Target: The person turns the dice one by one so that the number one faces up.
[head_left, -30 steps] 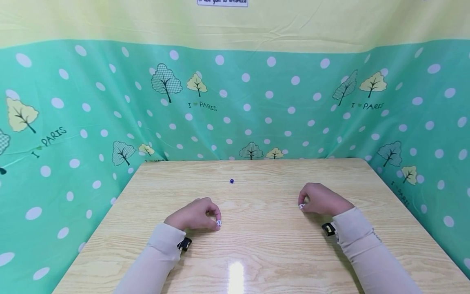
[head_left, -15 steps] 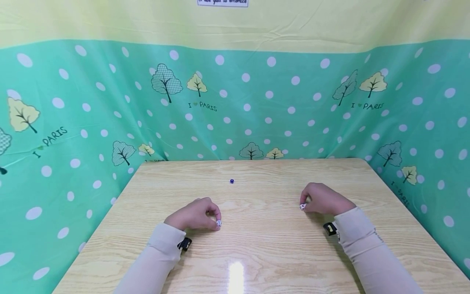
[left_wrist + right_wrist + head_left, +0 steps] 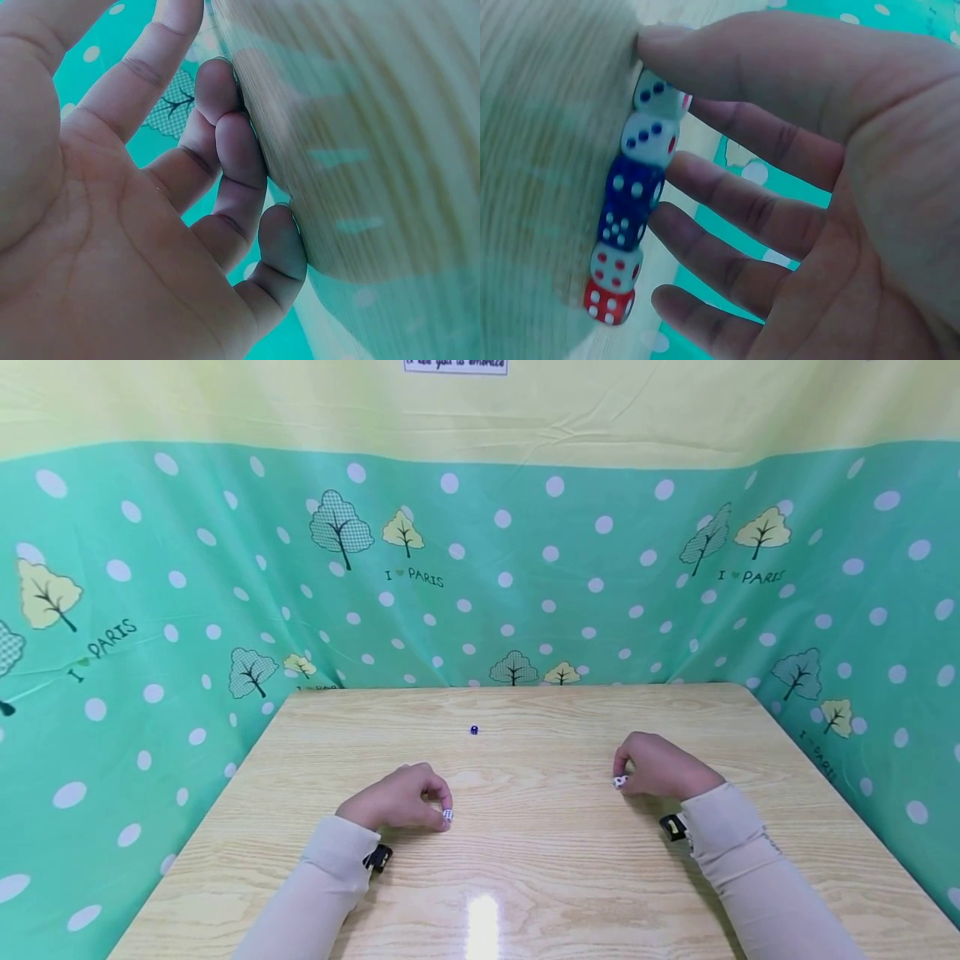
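In the head view my left hand [image 3: 397,797] pinches a small white die [image 3: 447,815] between thumb and index finger, close over the wooden table. Its curled fingers [image 3: 244,161] touch the tabletop in the left wrist view, where the die is out of frame. My right hand [image 3: 660,767] pinches a white die [image 3: 619,782] near the table. The right wrist view has this white die [image 3: 658,94] by the thumb, at one end of a touching row: another white die [image 3: 649,139], blue dice [image 3: 634,184], a white die [image 3: 616,268] and a red die [image 3: 609,302].
A lone blue die [image 3: 474,730] sits on the wooden table [image 3: 525,852] toward the back, between the hands. Green dotted cloth [image 3: 525,585] hangs behind the table and along both sides. Dark wrist cameras [image 3: 673,827] hang close under the sleeves.
My right hand has shifted slightly to the right with its white die, mostly in the earlier half second. The left hand and the lone blue die have stayed in place.
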Tool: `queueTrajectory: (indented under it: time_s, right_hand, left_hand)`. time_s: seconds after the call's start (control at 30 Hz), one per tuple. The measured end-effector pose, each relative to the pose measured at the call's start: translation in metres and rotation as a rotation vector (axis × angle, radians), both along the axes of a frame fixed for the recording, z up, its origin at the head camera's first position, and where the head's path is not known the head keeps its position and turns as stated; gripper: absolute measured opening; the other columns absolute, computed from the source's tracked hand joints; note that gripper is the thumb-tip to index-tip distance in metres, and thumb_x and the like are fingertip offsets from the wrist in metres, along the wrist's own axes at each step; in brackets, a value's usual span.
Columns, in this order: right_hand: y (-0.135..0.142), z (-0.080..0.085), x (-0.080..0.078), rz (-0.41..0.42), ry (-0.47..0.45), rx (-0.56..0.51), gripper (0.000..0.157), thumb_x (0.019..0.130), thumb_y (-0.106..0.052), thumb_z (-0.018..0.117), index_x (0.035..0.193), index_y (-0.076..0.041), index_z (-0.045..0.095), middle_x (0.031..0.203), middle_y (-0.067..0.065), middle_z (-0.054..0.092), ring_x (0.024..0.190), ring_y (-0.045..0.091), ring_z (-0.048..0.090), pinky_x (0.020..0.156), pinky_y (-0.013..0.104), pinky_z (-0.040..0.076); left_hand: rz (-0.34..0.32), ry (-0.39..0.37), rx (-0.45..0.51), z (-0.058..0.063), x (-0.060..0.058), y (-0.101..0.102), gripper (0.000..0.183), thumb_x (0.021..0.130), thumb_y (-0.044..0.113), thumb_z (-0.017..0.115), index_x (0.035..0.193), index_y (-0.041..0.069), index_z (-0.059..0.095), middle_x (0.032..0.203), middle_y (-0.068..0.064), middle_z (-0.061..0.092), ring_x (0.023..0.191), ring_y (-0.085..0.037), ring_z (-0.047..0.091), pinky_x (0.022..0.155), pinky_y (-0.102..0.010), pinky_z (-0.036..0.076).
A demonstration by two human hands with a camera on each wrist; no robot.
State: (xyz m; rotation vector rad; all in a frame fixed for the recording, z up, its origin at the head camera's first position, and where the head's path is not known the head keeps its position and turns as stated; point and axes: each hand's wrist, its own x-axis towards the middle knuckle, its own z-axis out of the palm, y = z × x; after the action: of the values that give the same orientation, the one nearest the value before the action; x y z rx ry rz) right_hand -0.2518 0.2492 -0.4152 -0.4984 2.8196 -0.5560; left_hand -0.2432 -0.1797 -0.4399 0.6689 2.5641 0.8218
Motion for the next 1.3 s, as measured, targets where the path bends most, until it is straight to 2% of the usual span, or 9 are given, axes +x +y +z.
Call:
queueTrajectory:
  time_s: [0.2,0.43,0.6,0.73,0.93,1.03,1.17,1.3]
  right_hand:
    - [-0.018,-0.002,-0.001,0.043,0.039,-0.004,0.014,0.077,-0.002,0.08,0.083,-0.013,0.073,0.092,0.002,0.064,0.081,0.019,0.051,0.075,0.036,0.045]
    - [-0.042,0.0,-0.004,0.064,0.065,0.017,0.014,0.078,-0.006,0.082,0.084,-0.014,0.073,0.097,0.005,0.064,0.085,0.02,0.052,0.078,0.037,0.045]
    - [-0.061,-0.004,-0.016,0.08,0.078,0.048,0.017,0.079,-0.015,0.087,0.09,-0.014,0.073,0.1,0.005,0.064,0.085,0.019,0.051,0.079,0.038,0.045]
    - [-0.083,-0.007,-0.029,0.066,0.094,0.072,0.023,0.082,-0.024,0.088,0.099,-0.015,0.076,0.102,0.002,0.068,0.089,0.018,0.056,0.086,0.04,0.049]
    - [-0.123,-0.011,-0.043,0.057,0.193,0.132,0.025,0.085,-0.033,0.086,0.103,-0.017,0.078,0.102,-0.002,0.073,0.093,0.016,0.065,0.092,0.039,0.054]
    - [-0.142,-0.011,-0.046,0.069,0.239,0.177,0.041,0.084,-0.037,0.086,0.116,-0.014,0.076,0.112,0.002,0.076,0.103,0.021,0.069,0.095,0.041,0.054]
    - [-0.165,-0.006,-0.049,0.086,0.244,0.242,0.074,0.082,-0.045,0.086,0.143,-0.013,0.06,0.139,0.008,0.067,0.127,0.029,0.063,0.106,0.045,0.05]
    - [-0.184,-0.003,-0.054,0.08,0.212,0.293,0.093,0.079,-0.051,0.086,0.156,-0.019,0.045,0.144,0.009,0.063,0.13,0.029,0.061,0.103,0.047,0.052]
  left_hand:
    - [0.0,-0.007,-0.006,0.0,0.0,0.0,0.018,0.077,0.023,0.091,0.078,0.026,0.072,0.085,0.006,0.064,0.086,-0.017,0.05,0.078,-0.037,0.041]
    - [0.006,-0.018,0.004,0.0,0.0,0.0,0.019,0.077,0.023,0.091,0.079,0.025,0.072,0.086,0.005,0.064,0.087,-0.019,0.05,0.078,-0.038,0.04]
    - [0.008,-0.019,-0.004,-0.001,0.0,0.001,0.018,0.078,0.024,0.09,0.079,0.026,0.072,0.088,0.005,0.063,0.089,-0.019,0.05,0.078,-0.038,0.04]
    - [0.008,-0.014,-0.013,0.001,0.001,0.001,0.018,0.079,0.024,0.09,0.079,0.027,0.072,0.089,0.005,0.063,0.09,-0.018,0.05,0.079,-0.037,0.041]
    - [0.009,-0.01,-0.008,0.003,0.002,0.002,0.018,0.079,0.023,0.09,0.08,0.026,0.072,0.092,0.002,0.061,0.091,-0.02,0.049,0.079,-0.039,0.039]
    - [0.008,-0.006,-0.012,0.003,0.001,0.003,0.018,0.079,0.023,0.09,0.08,0.026,0.071,0.093,0.001,0.06,0.091,-0.019,0.048,0.078,-0.038,0.039]
    - [-0.012,0.001,-0.006,0.001,-0.001,0.002,0.018,0.078,0.023,0.089,0.078,0.025,0.072,0.084,0.003,0.063,0.084,-0.018,0.048,0.074,-0.036,0.04]
    - [-0.023,-0.003,-0.003,0.001,-0.002,-0.002,0.016,0.079,0.022,0.089,0.079,0.024,0.073,0.078,0.006,0.064,0.08,-0.016,0.049,0.072,-0.034,0.041]
